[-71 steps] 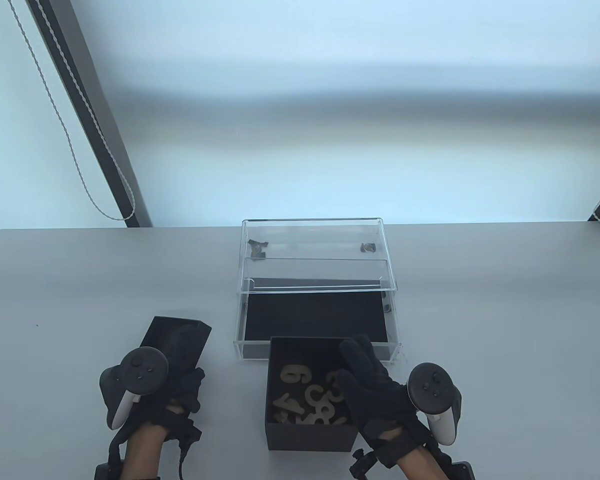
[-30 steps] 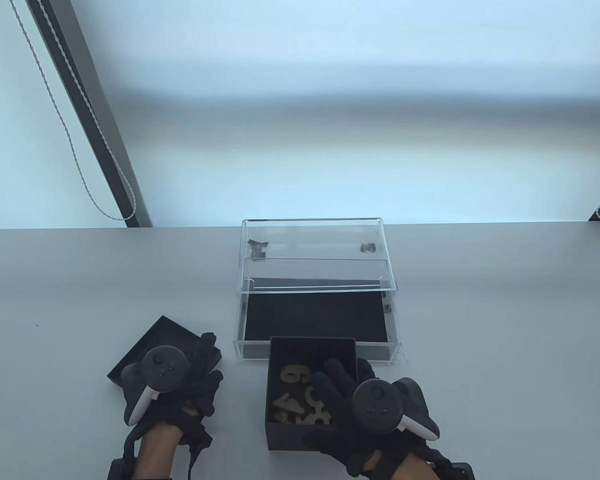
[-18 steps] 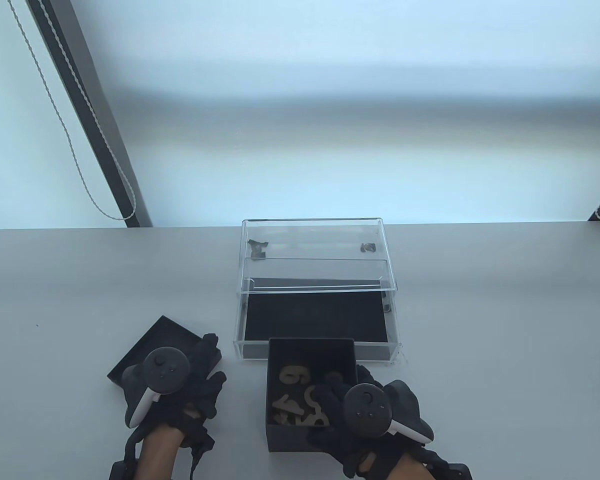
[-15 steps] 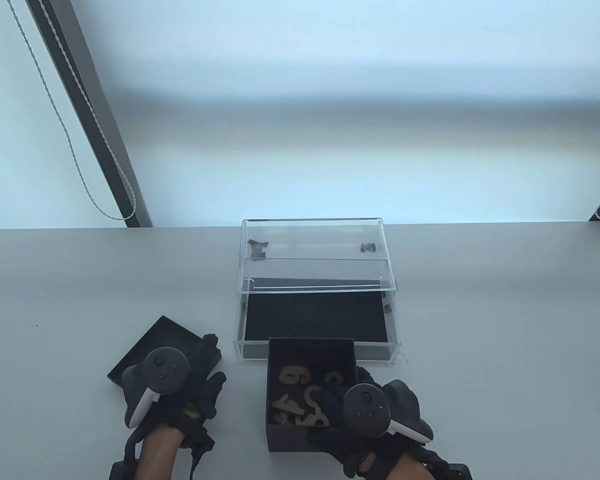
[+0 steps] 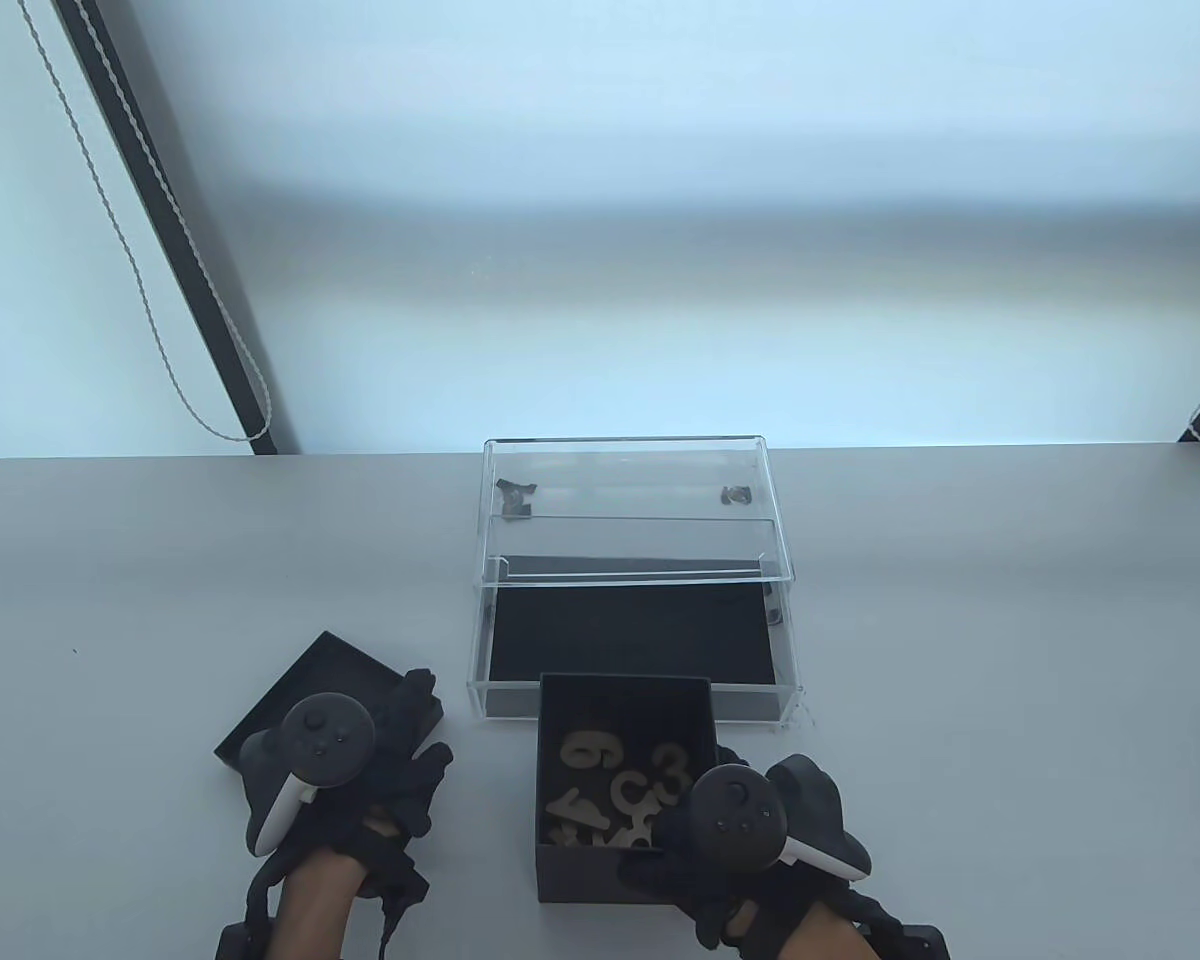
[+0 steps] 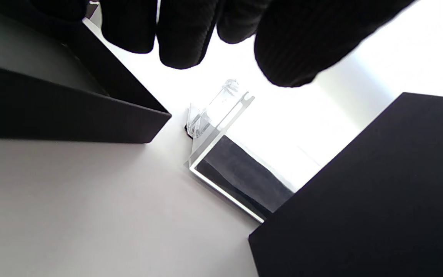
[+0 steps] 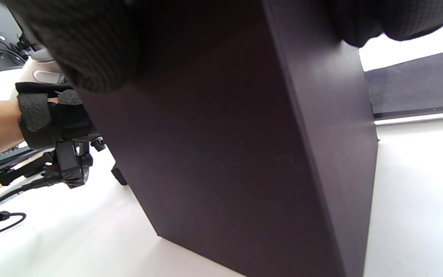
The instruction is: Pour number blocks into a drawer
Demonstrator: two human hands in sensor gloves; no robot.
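Note:
An open black box (image 5: 620, 882) with several wooden number blocks (image 5: 610, 790) stands on the table, touching the front of the pulled-out clear drawer (image 5: 630, 640), which has a bare black liner. My right hand (image 5: 695, 850) grips the box at its near right corner. In the right wrist view the box wall (image 7: 244, 154) fills the frame, with a thumb (image 7: 75, 46) on one side and fingers (image 7: 394, 19) on the other. My left hand (image 5: 390, 750) rests on the black lid (image 5: 290, 690), fingers (image 6: 183, 34) loose.
The clear acrylic case (image 5: 630, 480) of the drawer stands behind it at mid table. The left wrist view shows the lid (image 6: 52, 107), the drawer's corner (image 6: 240, 177) and the box (image 6: 379, 192) close together. A window cord (image 5: 160, 300) hangs at the back left.
My right hand has drawn back from over the box's right side to its near right corner, uncovering the 3 block. The left hand turned the lid earlier and has stayed still since.

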